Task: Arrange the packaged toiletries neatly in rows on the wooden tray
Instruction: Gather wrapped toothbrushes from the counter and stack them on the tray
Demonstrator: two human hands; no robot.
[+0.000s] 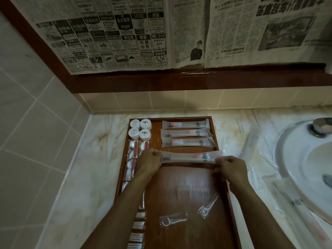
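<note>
the step in hand looks like laying down a fourth long sachet point(191, 157) to extend the column of three long sachets point(186, 133) already lying parallel at the far right of the wooden tray point(181, 184). the left hand point(150, 163) pinches the sachet's left end and the right hand point(230, 168) pinches its right end, fingers curled round the wrapper, stretching it flat crosswise just near of the third sachet, with a gap between them. whether it already touches the tray floor cannot be told. at the far left corner four round white tubs point(140, 129) sit in a two-by-two block, and a line of small packets point(133, 159) runs down the left wall toward the person. two floss-pick packets point(208, 206) point(172, 220) lie loose and askew on the near bare part of the tray, not yet lined up. the tray rests on a marble bench point(89, 168) beside a sink point(305, 159). the next move probably calls for setting the sachet down parallel, ends level with those above, and keeping the spacing even.
</note>
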